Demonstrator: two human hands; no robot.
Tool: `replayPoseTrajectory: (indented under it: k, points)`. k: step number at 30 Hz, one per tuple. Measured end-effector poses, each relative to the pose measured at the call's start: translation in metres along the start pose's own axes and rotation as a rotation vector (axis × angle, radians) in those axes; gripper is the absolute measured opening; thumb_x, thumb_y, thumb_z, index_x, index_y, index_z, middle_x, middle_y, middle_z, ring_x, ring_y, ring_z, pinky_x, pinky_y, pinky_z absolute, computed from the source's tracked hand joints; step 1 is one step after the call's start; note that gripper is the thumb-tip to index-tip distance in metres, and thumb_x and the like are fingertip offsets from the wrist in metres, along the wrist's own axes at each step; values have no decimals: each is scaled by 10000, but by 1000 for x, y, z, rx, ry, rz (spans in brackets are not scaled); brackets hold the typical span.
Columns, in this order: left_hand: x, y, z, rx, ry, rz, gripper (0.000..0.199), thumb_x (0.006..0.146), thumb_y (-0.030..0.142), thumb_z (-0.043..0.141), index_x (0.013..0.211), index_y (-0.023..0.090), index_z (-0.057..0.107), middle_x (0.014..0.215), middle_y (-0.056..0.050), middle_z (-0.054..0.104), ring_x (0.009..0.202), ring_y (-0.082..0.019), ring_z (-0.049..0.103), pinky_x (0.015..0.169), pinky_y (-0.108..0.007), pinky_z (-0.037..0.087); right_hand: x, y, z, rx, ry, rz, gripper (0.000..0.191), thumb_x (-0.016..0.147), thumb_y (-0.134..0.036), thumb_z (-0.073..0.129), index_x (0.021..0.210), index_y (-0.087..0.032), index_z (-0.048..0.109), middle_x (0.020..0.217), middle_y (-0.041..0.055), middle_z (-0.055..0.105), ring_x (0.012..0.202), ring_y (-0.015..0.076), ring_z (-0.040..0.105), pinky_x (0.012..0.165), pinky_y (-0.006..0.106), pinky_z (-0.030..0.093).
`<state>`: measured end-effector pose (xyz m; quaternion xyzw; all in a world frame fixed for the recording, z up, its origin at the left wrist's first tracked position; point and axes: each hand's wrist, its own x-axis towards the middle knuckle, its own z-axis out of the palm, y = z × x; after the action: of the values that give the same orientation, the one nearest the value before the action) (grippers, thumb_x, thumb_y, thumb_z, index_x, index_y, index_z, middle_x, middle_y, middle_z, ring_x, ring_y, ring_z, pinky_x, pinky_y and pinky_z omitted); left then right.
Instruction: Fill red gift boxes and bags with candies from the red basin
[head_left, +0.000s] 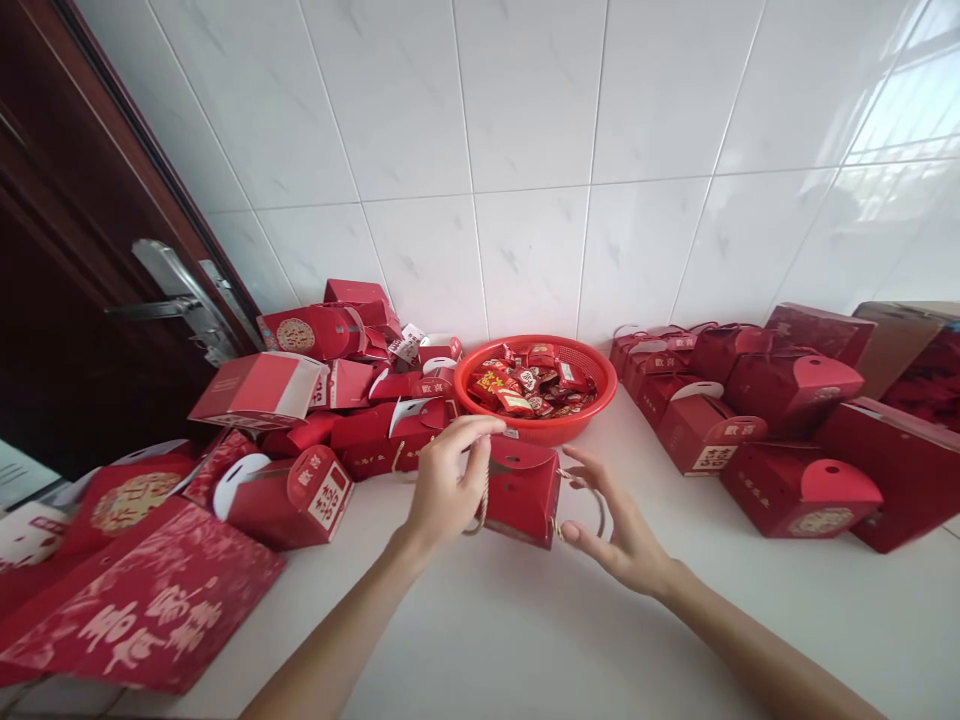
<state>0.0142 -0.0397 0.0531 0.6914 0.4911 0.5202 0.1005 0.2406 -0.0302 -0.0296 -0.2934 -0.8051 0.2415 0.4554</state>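
Observation:
In the middle of the table lies a small red gift box with a twisted cord handle on each side. My left hand is at its left edge, thumb and forefinger pinched together around the left cord handle. On the other side my right hand has its fingers apart, beside the right cord handle, which loops out behind them. Just behind the box stands a round red plastic basket, holding many wrapped candies.
Red gift boxes are piled on the left, with a large red bag at the front. More boxes stand in rows on the right, including one box near the front. Behind is a white tiled wall; a dark door with a metal handle is at left.

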Motion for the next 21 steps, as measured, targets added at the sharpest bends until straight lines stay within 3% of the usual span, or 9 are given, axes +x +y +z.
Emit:
replayPoseTrajectory:
  k: [4,7,10,13,18,21]
  points:
    - [11,-12,35,-85,43,-78,240,924,252,439,936,212,675,1017,-70,749,1000,-216,694,892,-338,551,-1,4,-1,-25,75,-38,639,968,-412,568,1529,-292,287,1536,156,390,1406,306,438,1103,504,464]
    - [9,-21,48,-110,42,-92,217,914,232,437,847,218,643,1045,-71,716,1047,-220,670,920,-351,532,-3,6,-1,-97,40,-55,558,969,-419,572,1488,-302,403,1605,136,292,1496,315,300,1163,519,389]
    - [4,-28,50,-122,-37,-81,281,902,204,424,747,219,657,1092,-71,690,1128,-230,638,964,-370,517,-3,9,1,-155,6,-23,499,967,-428,578,1442,-308,488,1630,126,246,1497,319,301,1161,520,391]
    - [0,-32,47,-116,-133,-89,340,891,180,421,741,227,723,1187,-65,674,1214,-241,604,1017,-387,500,-1,12,3,-166,5,58,526,963,-438,583,1457,-295,470,1610,143,296,1485,316,332,1145,510,419]
    - [-3,-36,43,-74,-236,-97,398,864,131,427,876,262,802,1317,-46,636,1288,-246,567,1084,-407,470,3,15,3,-134,-8,132,657,949,-458,606,1538,-310,355,1606,144,313,1496,309,316,1142,495,434]
    - [-6,-37,41,-78,-253,-121,435,833,102,447,1024,284,793,1269,-52,650,1237,-234,602,1033,-379,510,3,17,3,-139,-20,119,596,946,-432,619,1497,-313,429,1602,140,313,1491,313,325,1138,501,439]
